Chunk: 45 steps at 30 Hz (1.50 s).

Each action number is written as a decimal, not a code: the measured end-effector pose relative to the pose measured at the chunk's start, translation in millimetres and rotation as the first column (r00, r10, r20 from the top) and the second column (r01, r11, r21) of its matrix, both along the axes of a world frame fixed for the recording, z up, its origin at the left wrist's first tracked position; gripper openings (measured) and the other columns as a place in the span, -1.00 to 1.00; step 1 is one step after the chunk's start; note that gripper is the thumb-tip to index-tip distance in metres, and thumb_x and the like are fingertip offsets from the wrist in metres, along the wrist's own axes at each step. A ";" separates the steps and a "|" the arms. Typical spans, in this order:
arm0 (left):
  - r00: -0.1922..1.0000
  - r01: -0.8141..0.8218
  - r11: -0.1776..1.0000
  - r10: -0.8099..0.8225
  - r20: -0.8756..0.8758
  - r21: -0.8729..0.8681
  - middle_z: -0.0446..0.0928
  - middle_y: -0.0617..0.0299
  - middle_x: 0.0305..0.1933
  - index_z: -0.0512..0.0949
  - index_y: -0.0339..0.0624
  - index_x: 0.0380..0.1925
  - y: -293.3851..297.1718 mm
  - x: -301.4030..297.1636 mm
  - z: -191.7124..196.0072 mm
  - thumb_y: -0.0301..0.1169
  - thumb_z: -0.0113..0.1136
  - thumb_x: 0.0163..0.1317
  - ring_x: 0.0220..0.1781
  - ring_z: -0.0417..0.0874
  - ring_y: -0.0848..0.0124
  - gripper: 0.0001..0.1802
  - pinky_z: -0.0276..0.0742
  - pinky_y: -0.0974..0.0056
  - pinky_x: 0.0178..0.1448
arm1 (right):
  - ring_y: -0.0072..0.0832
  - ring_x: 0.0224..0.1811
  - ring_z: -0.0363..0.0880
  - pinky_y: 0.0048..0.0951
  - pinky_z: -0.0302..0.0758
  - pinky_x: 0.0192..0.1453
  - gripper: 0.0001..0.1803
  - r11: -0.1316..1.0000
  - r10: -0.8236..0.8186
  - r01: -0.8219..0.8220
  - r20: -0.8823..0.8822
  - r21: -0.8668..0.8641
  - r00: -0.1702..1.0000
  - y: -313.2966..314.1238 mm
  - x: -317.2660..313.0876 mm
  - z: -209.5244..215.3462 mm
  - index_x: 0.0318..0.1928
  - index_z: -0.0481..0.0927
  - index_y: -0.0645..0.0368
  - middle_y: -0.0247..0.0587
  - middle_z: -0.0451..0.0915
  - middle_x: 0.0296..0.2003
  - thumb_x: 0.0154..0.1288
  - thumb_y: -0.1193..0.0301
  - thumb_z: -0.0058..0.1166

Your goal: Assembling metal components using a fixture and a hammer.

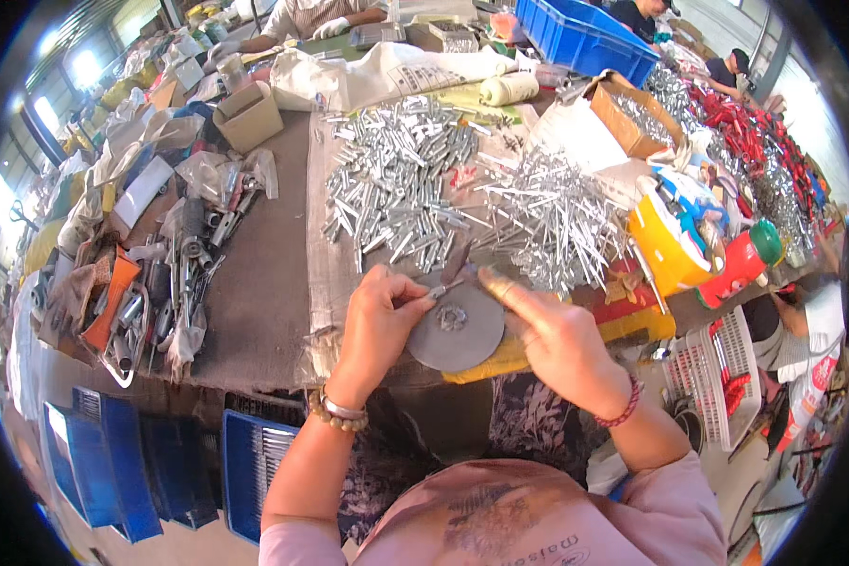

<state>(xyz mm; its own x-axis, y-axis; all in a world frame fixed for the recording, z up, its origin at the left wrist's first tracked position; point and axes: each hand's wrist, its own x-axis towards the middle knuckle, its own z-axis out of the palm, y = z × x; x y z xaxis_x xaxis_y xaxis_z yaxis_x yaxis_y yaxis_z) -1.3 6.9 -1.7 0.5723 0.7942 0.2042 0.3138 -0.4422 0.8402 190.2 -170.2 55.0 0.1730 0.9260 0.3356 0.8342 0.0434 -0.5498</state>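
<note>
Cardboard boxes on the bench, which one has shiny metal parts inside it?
The open cardboard box at the far right, beside the blue crate. The other cardboard box, far left, looks empty.

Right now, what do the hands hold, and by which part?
The left hand pinches a small metal pin by its end; the right hand holds nothing.

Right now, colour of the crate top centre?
Blue, clearest in the head view.

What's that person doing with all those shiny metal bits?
A person sits at a cluttered table. The left hand pinches a small metal piece over a round grey disc; the right hand steadies the disc's edge. Heaps of silver sleeves and thin pins lie just beyond.
</note>
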 end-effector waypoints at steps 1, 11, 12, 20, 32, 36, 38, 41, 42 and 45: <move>0.999 0.008 1.000 -0.008 0.036 0.006 0.60 0.23 -0.27 0.80 -0.27 -0.25 2.2 0.1 -3.5 -0.56 0.62 0.19 -0.22 0.66 0.39 -0.84 0.59 0.27 -0.10 | -0.05 -0.36 0.76 -0.15 0.73 -0.22 -0.35 0.988 0.081 -0.073 -0.056 0.134 0.995 3.3 4.0 -2.0 0.58 0.51 -0.06 -0.02 0.76 -0.21 0.55 0.59 0.14; 0.995 -0.026 0.998 0.020 0.102 0.061 0.58 0.19 -0.26 0.79 -0.28 -0.21 -13.3 -16.4 4.4 -0.58 0.56 0.23 -0.26 0.66 0.34 -0.86 0.58 0.25 -0.13 | -0.69 -0.52 0.54 -0.49 0.56 -0.39 -0.53 0.924 -0.270 0.024 -0.606 -0.382 0.748 -48.3 37.2 -0.9 0.42 0.58 0.27 -0.24 0.77 -0.20 0.56 0.58 0.15; 0.995 -0.018 0.998 0.012 0.101 0.064 0.58 0.19 -0.26 0.79 -0.28 -0.21 -16.9 -18.6 8.7 -0.58 0.56 0.23 -0.26 0.66 0.34 -0.86 0.58 0.25 -0.13 | -0.70 -0.52 0.53 -0.49 0.55 -0.41 -0.55 0.929 -0.257 0.036 -0.571 -0.368 0.780 -52.6 42.7 -5.6 0.38 0.61 0.28 -0.25 0.78 -0.19 0.54 0.57 0.19; 0.994 0.099 0.981 -0.105 0.026 0.167 0.57 0.24 -0.23 0.84 -0.23 -0.13 -45.5 -33.8 20.3 -0.63 0.53 0.21 -0.17 0.65 0.37 -0.78 0.56 0.26 -0.09 | -0.14 0.05 0.66 -0.18 0.63 0.10 -0.49 0.983 -0.055 0.001 0.290 0.182 0.956 -35.4 13.2 5.8 0.21 0.75 0.09 -0.19 0.67 -0.06 0.20 0.51 0.39; 0.992 0.126 0.964 -0.120 -0.036 0.233 0.65 0.21 -0.19 0.86 -0.12 -0.13 -40.2 -41.6 5.9 -0.57 0.57 0.17 -0.09 0.71 0.21 -0.74 0.64 0.17 -0.03 | -0.16 -0.28 0.77 -0.14 0.66 -0.24 -0.86 0.999 -0.018 0.016 -0.046 -0.050 0.999 -38.1 -33.5 -32.2 -0.13 0.66 0.18 -0.16 0.65 -0.36 0.37 0.49 0.35; 0.998 -0.029 0.971 0.015 0.059 0.235 0.66 0.21 -0.21 0.84 -0.12 0.00 -61.7 -42.2 7.0 -0.63 0.51 0.23 -0.12 0.71 0.28 -0.66 0.64 0.20 -0.05 | -0.51 -0.49 0.69 -0.37 0.59 -0.38 -0.74 0.883 -0.074 -0.274 -0.689 -0.382 0.721 -38.2 -35.7 -40.1 0.11 0.66 0.27 -0.25 0.72 -0.36 0.51 0.45 0.32; 0.960 -0.211 0.977 0.212 0.185 -0.024 0.69 0.25 -0.21 0.79 -0.13 0.13 -76.2 -50.2 -11.0 -0.67 0.43 0.35 -0.19 0.68 0.44 -0.62 0.63 0.31 -0.16 | -0.65 -0.44 0.63 -0.48 0.58 -0.38 -0.67 0.842 -0.142 -0.338 -0.776 -0.421 0.614 -39.9 -40.7 -39.5 0.23 0.61 0.30 -0.33 0.69 -0.33 0.57 0.46 0.27; 0.941 -0.171 0.907 0.266 0.209 -0.385 0.74 0.25 -0.14 0.66 -0.15 0.35 -106.0 -50.1 -2.2 -0.58 0.27 0.57 -0.27 0.67 0.58 -0.60 0.66 0.45 -0.26 | -0.65 -0.44 0.63 -0.53 0.59 -0.37 -0.66 0.838 -0.237 -0.375 -0.884 -0.396 0.403 -44.2 -48.5 -46.7 0.27 0.58 0.30 -0.32 0.69 -0.29 0.60 0.47 0.23; 0.927 -0.162 0.878 0.292 0.235 -0.451 0.75 0.23 -0.11 0.60 -0.14 0.43 -110.5 -50.5 -1.4 -0.54 0.22 0.62 -0.28 0.67 0.61 -0.57 0.67 0.47 -0.27 | -0.65 -0.42 0.63 -0.54 0.60 -0.35 -0.68 0.845 -0.248 -0.364 -0.890 -0.392 0.382 -45.7 -51.5 -47.2 0.26 0.58 0.29 -0.32 0.68 -0.28 0.61 0.48 0.22; 0.944 -0.061 0.819 0.233 0.233 -0.570 0.77 0.13 -0.07 0.39 -0.15 0.59 -116.0 -48.6 -2.6 -0.49 0.16 0.67 -0.27 0.73 0.55 -0.45 0.75 0.43 -0.26 | -0.66 -0.40 0.63 -0.54 0.61 -0.33 -0.70 0.855 -0.246 -0.356 -0.900 -0.376 0.359 -49.9 -60.4 -50.0 0.25 0.57 0.28 -0.33 0.68 -0.27 0.62 0.48 0.21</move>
